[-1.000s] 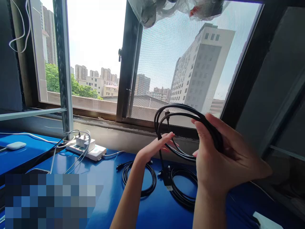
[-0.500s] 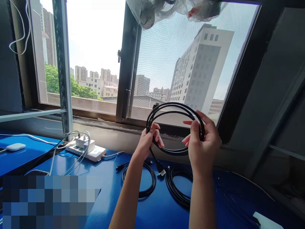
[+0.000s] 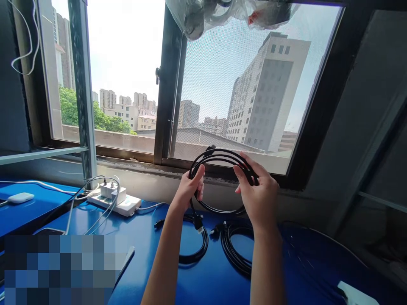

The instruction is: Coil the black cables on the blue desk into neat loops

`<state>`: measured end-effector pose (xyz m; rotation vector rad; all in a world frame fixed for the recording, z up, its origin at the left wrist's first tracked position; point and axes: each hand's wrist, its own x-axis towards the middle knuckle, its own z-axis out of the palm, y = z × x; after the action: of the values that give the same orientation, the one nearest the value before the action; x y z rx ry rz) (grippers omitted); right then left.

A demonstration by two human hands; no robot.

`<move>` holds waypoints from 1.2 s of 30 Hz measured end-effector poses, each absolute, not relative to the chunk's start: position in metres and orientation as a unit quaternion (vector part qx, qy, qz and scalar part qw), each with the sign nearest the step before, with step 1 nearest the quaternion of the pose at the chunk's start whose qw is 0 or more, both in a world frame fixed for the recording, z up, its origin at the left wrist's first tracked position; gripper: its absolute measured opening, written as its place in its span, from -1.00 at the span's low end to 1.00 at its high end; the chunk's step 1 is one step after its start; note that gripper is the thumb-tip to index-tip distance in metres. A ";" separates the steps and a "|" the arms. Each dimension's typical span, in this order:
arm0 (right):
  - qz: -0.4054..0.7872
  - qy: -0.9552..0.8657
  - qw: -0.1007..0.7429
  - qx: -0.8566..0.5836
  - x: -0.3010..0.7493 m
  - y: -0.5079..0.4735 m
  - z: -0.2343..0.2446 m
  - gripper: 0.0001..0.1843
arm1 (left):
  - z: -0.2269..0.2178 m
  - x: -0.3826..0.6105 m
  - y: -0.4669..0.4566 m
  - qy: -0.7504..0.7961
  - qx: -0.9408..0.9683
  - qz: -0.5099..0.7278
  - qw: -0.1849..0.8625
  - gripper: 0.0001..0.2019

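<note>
A coiled black cable (image 3: 219, 157) is held up in front of the window sill, above a blue table (image 3: 143, 237). My left hand (image 3: 189, 189) is closed on the coil's left side. My right hand (image 3: 259, 197) is closed on its right side. One plug end (image 3: 199, 223) dangles below the left hand. Two more black cable coils lie flat on the table below: one to the left (image 3: 193, 245), one to the right (image 3: 235, 250).
A white power strip (image 3: 116, 201) with chargers and white wires sits at the table's back left. A small white device (image 3: 20, 198) lies far left. A plastic bag (image 3: 222, 12) hangs from the window top. A white object (image 3: 352, 293) lies at bottom right.
My left hand went from open beside the coil to closed on its left side. Both hands carried the coil lower, leftward and further from the camera.
</note>
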<state>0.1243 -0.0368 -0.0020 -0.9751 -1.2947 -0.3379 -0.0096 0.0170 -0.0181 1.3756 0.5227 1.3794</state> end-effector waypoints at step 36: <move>-0.166 -0.569 0.657 -0.466 0.133 -0.028 -0.008 -0.63 | -0.012 -0.015 0.011 0.183 0.531 0.495 0.663 -0.50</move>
<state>0.1326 -0.0276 -0.0085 -1.0558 -1.2883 -0.3767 -0.0147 0.0108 -0.0117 1.2000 0.4135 1.1183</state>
